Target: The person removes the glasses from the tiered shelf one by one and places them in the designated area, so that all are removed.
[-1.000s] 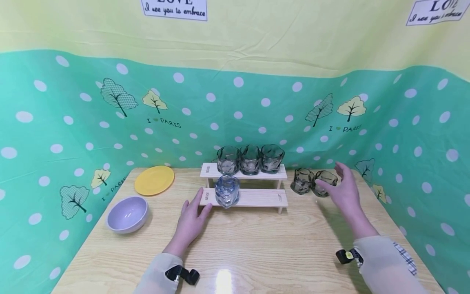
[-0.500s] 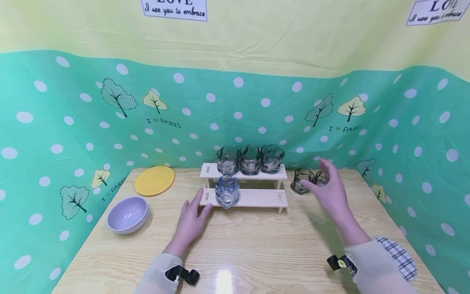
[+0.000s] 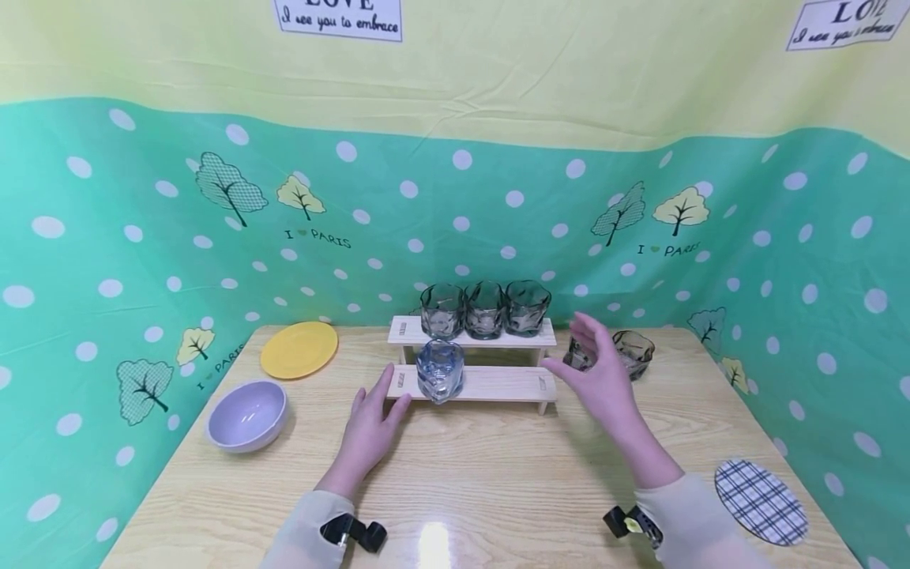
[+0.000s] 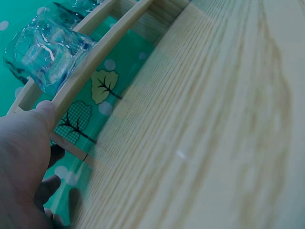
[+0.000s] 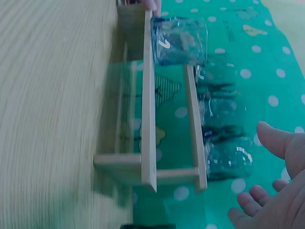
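Observation:
A two-tier wooden shelf [image 3: 506,383] stands at the table's back middle. My left hand [image 3: 371,427] holds the left end of its lower board; in the left wrist view the thumb [image 4: 44,110] touches the front edge. One bluish glass [image 3: 440,370] sits on that board near the hand. Three dark grey glasses [image 3: 485,310] line the upper board. To the right of the shelf, my right hand [image 3: 604,383] is raised with fingers spread and nothing held. Behind it are two brownish glasses, one mostly covered [image 3: 579,356], the other [image 3: 637,352] partly.
On the left lie a yellow plate [image 3: 298,349] and a purple bowl [image 3: 247,416]. A round plaid mat [image 3: 761,502] is at the right front. Polka-dot fabric [image 3: 462,221] surrounds the back and sides of the table [image 3: 483,482].
My right hand has moved left, from the far brownish glass towards the shelf's right end. Its forearm has uncovered the plaid mat. The left hand and all the glasses stay put.

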